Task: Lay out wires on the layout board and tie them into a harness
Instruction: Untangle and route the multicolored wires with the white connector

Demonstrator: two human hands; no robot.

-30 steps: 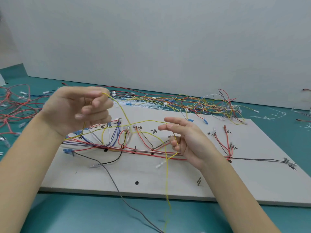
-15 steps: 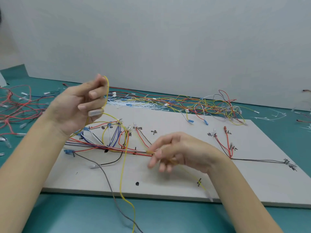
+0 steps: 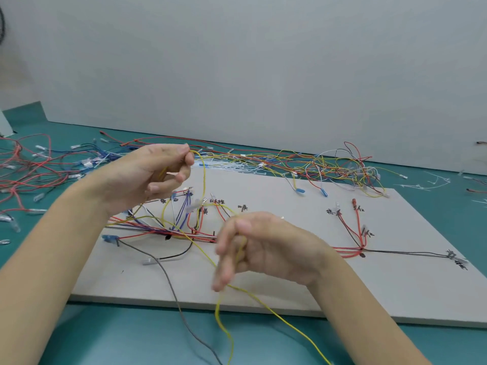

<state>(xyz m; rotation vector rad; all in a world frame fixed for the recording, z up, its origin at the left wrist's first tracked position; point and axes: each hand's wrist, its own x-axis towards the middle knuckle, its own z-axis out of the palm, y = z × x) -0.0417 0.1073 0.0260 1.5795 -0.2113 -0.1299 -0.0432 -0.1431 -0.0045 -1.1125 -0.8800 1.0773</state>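
Layout board [image 3: 303,280]: centre of bench [image 3: 448,206].
Loose wire pile [image 3: 329,167]: 12 o'clock, behind board.
Second wire pile [image 3: 29,175]: 9 o'clock.

I count two hands of mine, my left hand [image 3: 147,177] and my right hand [image 3: 266,248], and one yellow wire [image 3: 204,180] running between them. One layout board [image 3: 290,293] lies on one teal table [image 3: 105,335]. On the board there is one harness bundle [image 3: 168,227] toward its left edge and one smaller branch [image 3: 355,233] toward its right edge. One grey wire [image 3: 174,288] crosses the board's near edge. Loose wires sit in two heaps (too tangled to count singly): one red heap [image 3: 29,172] off the left edge, one mixed heap [image 3: 329,167] along the far edge.
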